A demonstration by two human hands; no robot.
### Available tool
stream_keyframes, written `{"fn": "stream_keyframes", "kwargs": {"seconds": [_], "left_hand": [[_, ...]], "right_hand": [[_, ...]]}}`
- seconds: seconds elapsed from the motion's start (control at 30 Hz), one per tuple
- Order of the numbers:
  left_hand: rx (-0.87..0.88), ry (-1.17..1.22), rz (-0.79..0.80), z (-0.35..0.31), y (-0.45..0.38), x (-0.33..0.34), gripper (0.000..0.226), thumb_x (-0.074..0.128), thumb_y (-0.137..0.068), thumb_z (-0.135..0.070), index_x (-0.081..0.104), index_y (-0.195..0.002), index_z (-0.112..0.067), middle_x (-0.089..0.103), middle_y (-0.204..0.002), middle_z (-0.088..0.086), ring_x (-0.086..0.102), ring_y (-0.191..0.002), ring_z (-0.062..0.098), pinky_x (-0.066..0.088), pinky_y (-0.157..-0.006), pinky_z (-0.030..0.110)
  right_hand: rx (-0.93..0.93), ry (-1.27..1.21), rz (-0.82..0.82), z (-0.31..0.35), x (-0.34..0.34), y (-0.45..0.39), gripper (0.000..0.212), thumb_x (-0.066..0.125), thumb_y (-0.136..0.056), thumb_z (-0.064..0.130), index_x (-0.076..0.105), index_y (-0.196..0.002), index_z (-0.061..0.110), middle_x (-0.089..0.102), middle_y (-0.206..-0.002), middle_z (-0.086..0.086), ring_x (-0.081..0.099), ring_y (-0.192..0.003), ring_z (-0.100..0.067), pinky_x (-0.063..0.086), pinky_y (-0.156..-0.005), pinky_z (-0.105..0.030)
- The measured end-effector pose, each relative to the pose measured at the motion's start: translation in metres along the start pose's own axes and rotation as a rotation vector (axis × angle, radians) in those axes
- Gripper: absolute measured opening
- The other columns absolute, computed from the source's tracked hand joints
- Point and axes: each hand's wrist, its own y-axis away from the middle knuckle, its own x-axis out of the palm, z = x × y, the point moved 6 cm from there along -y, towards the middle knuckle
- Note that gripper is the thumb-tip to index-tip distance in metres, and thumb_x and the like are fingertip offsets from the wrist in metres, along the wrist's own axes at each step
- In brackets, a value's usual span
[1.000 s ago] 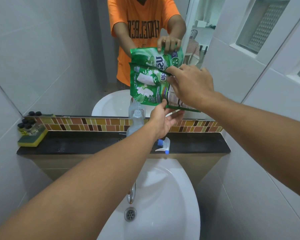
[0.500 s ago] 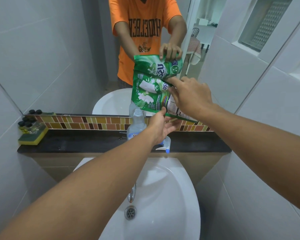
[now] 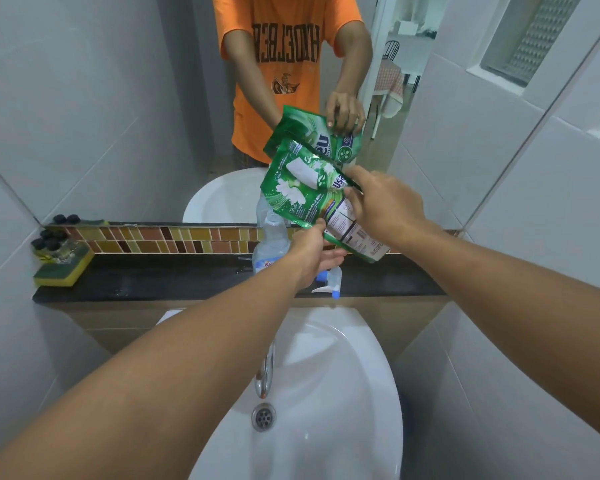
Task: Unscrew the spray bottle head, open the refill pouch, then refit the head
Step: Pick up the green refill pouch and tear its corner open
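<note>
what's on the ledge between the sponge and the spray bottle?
Nothing, in the head view: bare black ledge runs from the yellow-green sponge to the clear spray bottle. The small dark-capped bottles sit beside the sponge.

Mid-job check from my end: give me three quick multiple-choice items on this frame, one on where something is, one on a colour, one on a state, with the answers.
1. Where does the detached spray head lie?
A. On the black ledge
B. In the basin
C. On the bottle

2. What colour is the refill pouch, mainly?
A. Blue
B. Green
C. Orange

3. How is the pouch held?
A. Lying on the ledge
B. By one hand only
C. By both hands, tilted in the air

Answers:
1. A: the spray head rests on the ledge behind the left hand, and the clear bottle shows a bare neck.
2. B: the printed front is green with white.
3. C: the left hand grips the lower edge, the right hand pinches the upper corner, and the pouch is above the ledge.
</note>
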Motion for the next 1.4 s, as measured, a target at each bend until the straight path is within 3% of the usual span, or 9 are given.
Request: {"fn": "stream_keyframes", "kwargs": {"seconds": [0.1, 0.27, 0.4, 0.5, 0.67, 0.87, 1.13, 1.3, 1.4], "left_hand": [[0.006, -0.055, -0.052, 0.001, -0.002, -0.006, 0.04, 0.04, -0.109, -0.038, 0.058, -0.132, -0.01, 0.073, -0.117, 0.016, 0.076, -0.089, 0.029, 0.062, -0.073, 0.038], [0.045, -0.114, -0.092, -0.001, -0.008, -0.013, 0.037, 0.044, -0.107, -0.039, 0.061, -0.128, -0.013, 0.074, -0.116, 0.013, 0.077, -0.087, 0.028, 0.063, -0.074, 0.04], [0.096, -0.152, -0.102, -0.007, -0.01, -0.015, 0.035, 0.046, -0.106, -0.04, 0.06, -0.125, -0.015, 0.075, -0.115, 0.011, 0.074, -0.073, 0.022, 0.063, -0.081, 0.041], [0.111, -0.162, -0.116, -0.012, -0.012, -0.018, 0.033, 0.048, -0.106, -0.041, 0.061, -0.121, -0.014, 0.076, -0.111, 0.009, 0.077, -0.087, 0.026, 0.064, -0.077, 0.039], [0.105, -0.167, -0.116, -0.016, -0.011, -0.02, 0.033, 0.051, -0.104, -0.041, 0.063, -0.118, -0.014, 0.077, -0.106, 0.007, 0.077, -0.087, 0.026, 0.064, -0.074, 0.036], [0.08, -0.151, -0.108, -0.009, -0.009, -0.02, 0.026, 0.053, -0.103, -0.042, 0.061, -0.109, -0.018, 0.077, -0.105, 0.006, 0.077, -0.08, 0.024, 0.064, -0.069, 0.035], [0.038, -0.102, -0.071, 0.005, -0.009, -0.008, 0.036, 0.051, -0.104, -0.041, 0.063, -0.124, -0.014, 0.075, -0.114, 0.012, 0.077, -0.088, 0.028, 0.064, -0.076, 0.041], [0.018, -0.029, -0.057, 0.008, -0.007, 0.001, 0.037, 0.051, -0.105, -0.039, 0.063, -0.124, -0.01, 0.075, -0.109, 0.015, 0.077, -0.086, 0.03, 0.064, -0.07, 0.038], [0.016, 0.011, -0.045, 0.007, -0.007, 0.005, 0.037, 0.05, -0.105, -0.038, 0.062, -0.125, -0.009, 0.073, -0.114, 0.017, 0.077, -0.088, 0.031, 0.063, -0.071, 0.038]], "right_hand": [[0.024, -0.024, 0.022, -0.003, 0.004, 0.003, 0.028, 0.046, -0.107, 0.037, 0.053, -0.133, 0.028, 0.069, -0.099, -0.002, 0.053, -0.076, -0.022, 0.03, -0.051, -0.03], [0.079, -0.078, 0.048, -0.009, 0.008, 0.007, 0.026, 0.048, -0.107, 0.033, 0.053, -0.13, 0.023, 0.06, -0.087, 0.003, 0.052, -0.071, -0.022, 0.028, -0.049, -0.029], [0.122, -0.115, 0.053, -0.015, 0.009, 0.006, 0.019, 0.049, -0.106, 0.032, 0.052, -0.121, 0.021, 0.058, -0.083, 0.003, 0.054, -0.065, -0.02, 0.036, -0.05, -0.031], [0.126, -0.129, 0.057, -0.016, 0.01, 0.004, 0.018, 0.048, -0.106, 0.032, 0.051, -0.119, 0.02, 0.065, -0.088, -0.003, 0.06, -0.071, -0.026, 0.048, -0.056, -0.038], [0.147, -0.137, 0.054, -0.018, 0.01, 0.0, 0.021, 0.048, -0.106, 0.033, 0.052, -0.122, 0.02, 0.066, -0.091, -0.007, 0.061, -0.077, -0.032, 0.049, -0.061, -0.04], [0.132, -0.102, 0.045, -0.018, 0.014, 0.0, 0.021, 0.049, -0.106, 0.035, 0.053, -0.123, 0.024, 0.054, -0.079, 0.005, 0.052, -0.066, -0.021, 0.028, -0.048, -0.027], [0.082, 0.001, 0.041, -0.016, 0.007, 0.002, 0.028, 0.046, -0.107, 0.038, 0.052, -0.132, 0.029, 0.059, -0.085, 0.004, 0.053, -0.071, -0.024, 0.032, -0.054, -0.031], [0.043, 0.031, 0.018, -0.015, -0.001, -0.002, 0.026, 0.046, -0.106, 0.039, 0.053, -0.13, 0.031, 0.07, -0.097, -0.001, 0.055, -0.076, -0.026, 0.029, -0.053, -0.029], [0.014, 0.049, 0.014, -0.013, -0.005, -0.004, 0.026, 0.045, -0.106, 0.039, 0.053, -0.13, 0.033, 0.071, -0.101, -0.002, 0.062, -0.084, -0.031, 0.036, -0.058, -0.033]]}}
